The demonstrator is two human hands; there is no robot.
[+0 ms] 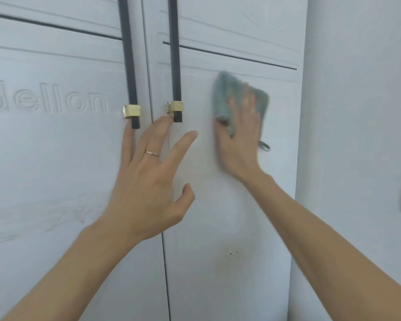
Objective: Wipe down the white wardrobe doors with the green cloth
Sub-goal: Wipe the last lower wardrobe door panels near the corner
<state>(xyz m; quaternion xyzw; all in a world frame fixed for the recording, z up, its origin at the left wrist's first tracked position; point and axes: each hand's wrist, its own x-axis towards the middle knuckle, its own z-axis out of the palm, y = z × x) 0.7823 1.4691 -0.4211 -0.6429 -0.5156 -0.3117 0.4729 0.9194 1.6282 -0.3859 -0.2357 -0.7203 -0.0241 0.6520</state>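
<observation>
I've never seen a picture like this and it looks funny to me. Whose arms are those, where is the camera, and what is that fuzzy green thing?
The camera sits on a person's head, so you see what they see: their own two bare arms reaching forward. In front stand two tall white wardrobe doors, each with a long dark bar handle ending in a gold clip. The right hand presses a soft green cloth flat against the right door to wipe it. It looks blurry because it is moving. The left hand, wearing a thin ring, is spread open and holds nothing; its fingers reach up near the handles. Lower down the right door has small dark specks.
</observation>
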